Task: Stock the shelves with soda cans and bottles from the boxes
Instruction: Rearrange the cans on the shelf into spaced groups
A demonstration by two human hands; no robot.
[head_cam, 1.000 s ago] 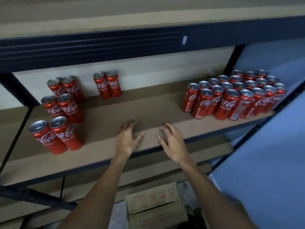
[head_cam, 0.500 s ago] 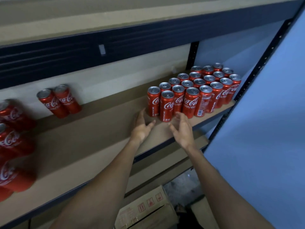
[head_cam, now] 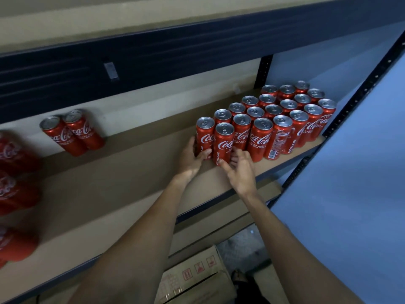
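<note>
Several red Coca-Cola cans (head_cam: 285, 119) stand packed in rows at the right end of the brown shelf board (head_cam: 131, 172). My left hand (head_cam: 191, 159) wraps the base of the leftmost front can (head_cam: 205, 133), thumb across its front. My right hand (head_cam: 241, 172) holds the foot of the front can next to it (head_cam: 223, 141), thumb in front and fingers on its right side. Both cans stand upright on the board, touching the group. Two more cans (head_cam: 72, 132) stand at the back left. Blurred cans (head_cam: 13, 189) fill the far left edge.
A dark steel beam (head_cam: 197, 44) of the shelf above hangs low over the cans. A perforated upright (head_cam: 359, 93) and a blue wall (head_cam: 350, 194) close the right side. An open cardboard box (head_cam: 192, 279) sits on the floor below, between my forearms.
My view has swung right and closer to the packed cans. Both hands moved from the bare board up to the two leftmost front cans and closed on their bases.
</note>
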